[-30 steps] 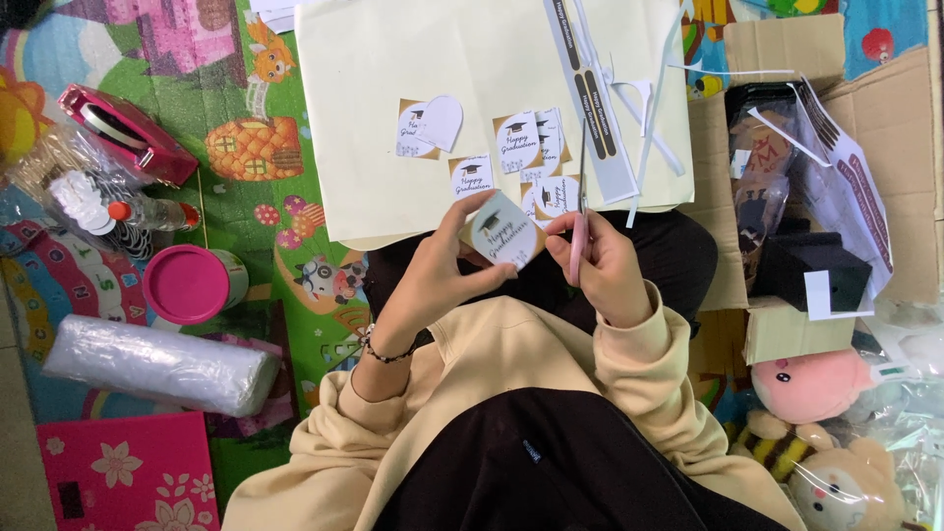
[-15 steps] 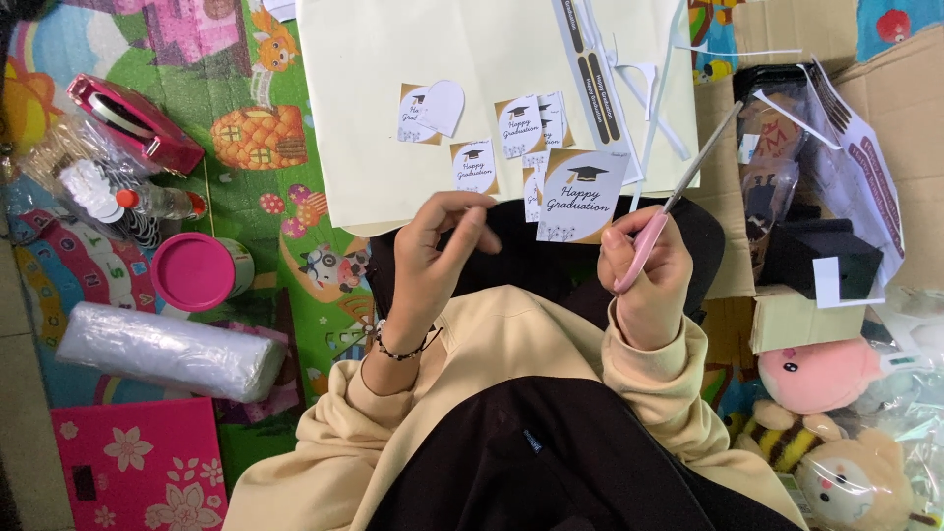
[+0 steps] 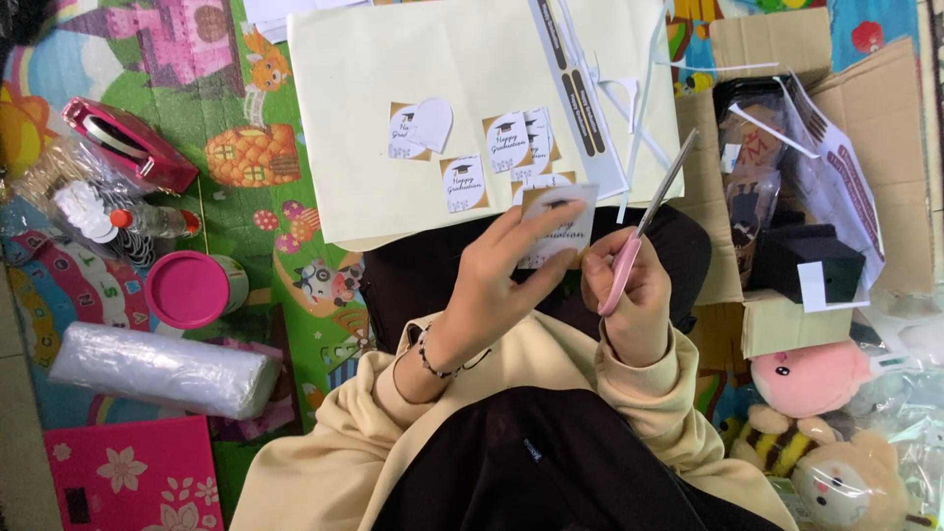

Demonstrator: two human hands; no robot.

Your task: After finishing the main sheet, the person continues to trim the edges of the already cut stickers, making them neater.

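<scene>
At the near edge of the view, cream sleeves lead up from the person's lap to both hands. The left hand (image 3: 497, 285), a beaded bracelet (image 3: 433, 362) on its wrist, has thumb and fingers pinched on a small printed paper label (image 3: 560, 224), held just above the lap. Just beside it, the right hand (image 3: 629, 295) is curled closed around the pink handles of a pair of scissors (image 3: 644, 231), whose blades point up and away, apart from the label. Beyond the hands, a large cream paper sheet (image 3: 393, 79) lies on the colourful play mat (image 3: 246, 226) and carries several cut-out labels (image 3: 462, 182) and white paper strips (image 3: 629, 98). To the left on the mat lie a pink-lidded jar (image 3: 192, 288), a clear plastic roll (image 3: 162, 369) and a red tape dispenser (image 3: 128, 146). To the right, an open cardboard box (image 3: 865, 118) holds a black box (image 3: 816, 264), with plush toys (image 3: 816, 379) below it.
</scene>
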